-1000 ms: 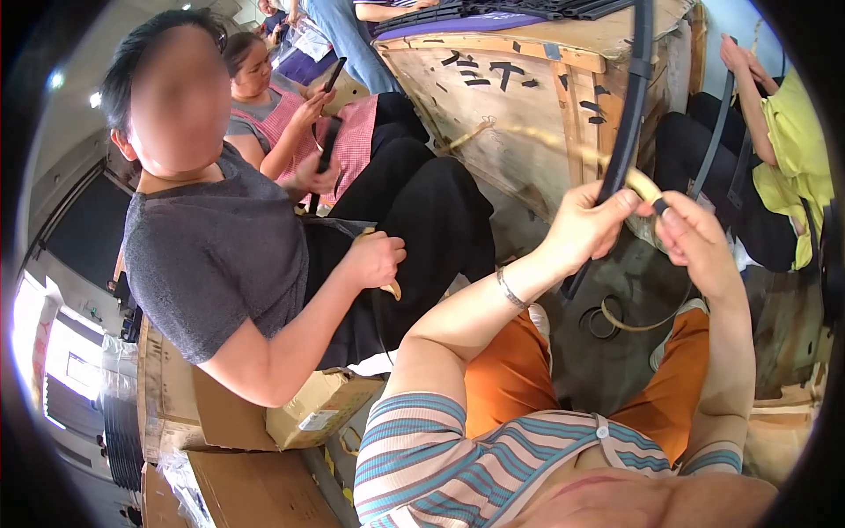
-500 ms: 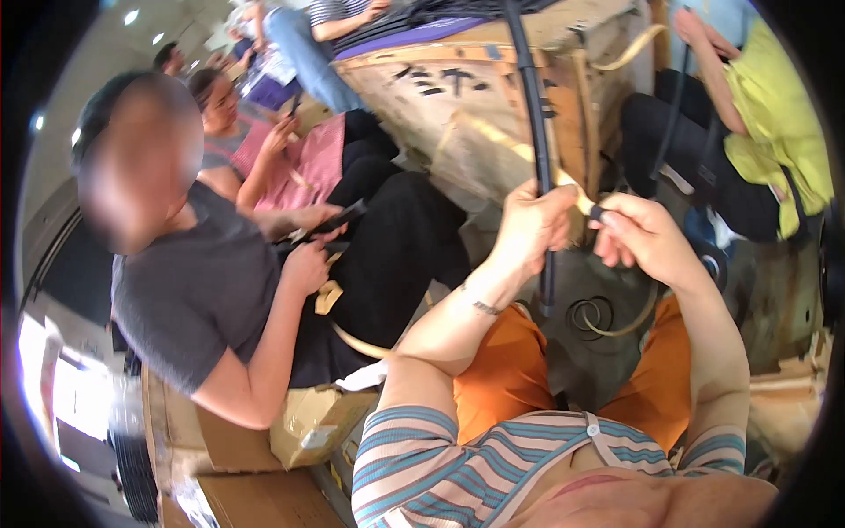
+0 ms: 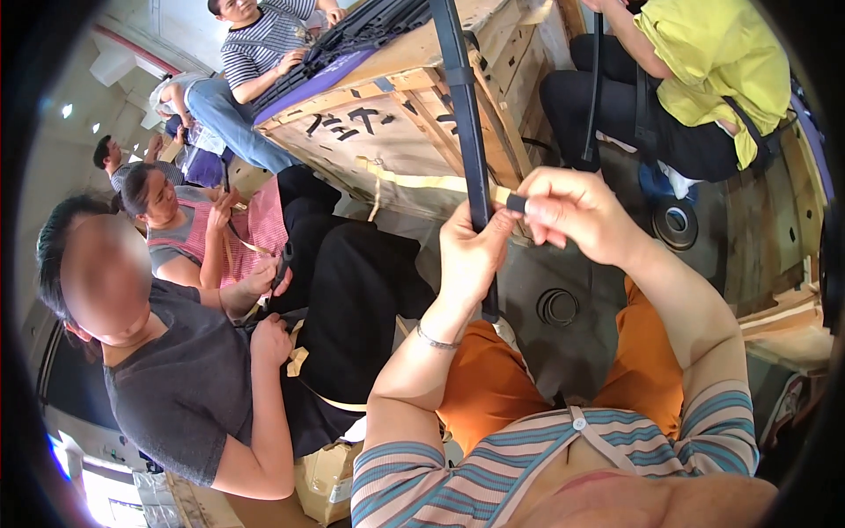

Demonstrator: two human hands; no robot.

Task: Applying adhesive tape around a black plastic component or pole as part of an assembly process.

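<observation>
A long black strap [image 3: 466, 97] runs nearly upright in front of me, with a narrow band around it near the top. My left hand [image 3: 471, 251] is closed around its lower part, thumb pressed on it. A thin pale-yellow strip [image 3: 422, 182] crosses behind the strap and comes out beside my left thumb. Its right end meets a short black piece [image 3: 515, 203], which my right hand [image 3: 576, 211] pinches between thumb and fingers. Whether the strip and the black piece are joined cannot be made out. The strip's other end hangs loose to the left.
A wooden crate [image 3: 352, 167] stands ahead, with black strips [image 3: 352, 44] piled on top. Co-workers sit close by, one in a dark shirt [image 3: 194, 370] at left and one in yellow [image 3: 704, 53] at right. Coils [image 3: 557, 306] and a black roll [image 3: 675, 224] lie on the floor.
The view has swung, so the crate and co-workers sit further left in it. Both hands keep their grips, and the pale strip now shows more of its length left of the strap.
</observation>
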